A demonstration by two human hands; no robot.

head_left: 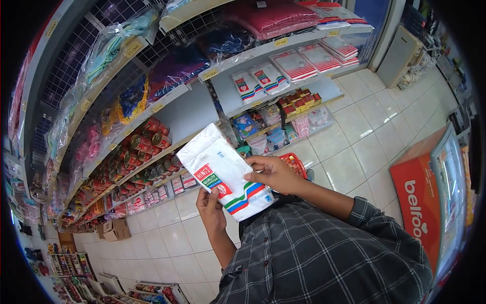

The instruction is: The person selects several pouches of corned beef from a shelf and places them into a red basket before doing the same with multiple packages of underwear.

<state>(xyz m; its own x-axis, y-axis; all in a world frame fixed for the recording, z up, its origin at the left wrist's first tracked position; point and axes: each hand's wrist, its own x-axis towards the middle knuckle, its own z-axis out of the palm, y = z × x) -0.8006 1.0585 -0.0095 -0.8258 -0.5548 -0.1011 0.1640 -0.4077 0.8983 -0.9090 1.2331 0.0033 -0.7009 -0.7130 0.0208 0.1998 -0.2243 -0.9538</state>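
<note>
A white plastic packet [225, 172] with a red and green "HINGS" label and red, green and blue stripes is held up in front of the body, tilted. My left hand [211, 209] grips its lower left edge, thumb on the front. On the opposite edge, my right hand [266, 169] holds it with thumb and fingers closed on the plastic. Similar striped packets [268, 78] lie on the white shelf beyond.
Shelves [177, 119] with bagged clothes and red cans [147, 143] curve along the left. A red basket [293, 164] is beyond my right hand. A red "belfoo" freezer [417, 192] stands at right, a cardboard box [116, 229] on the tiled floor at left.
</note>
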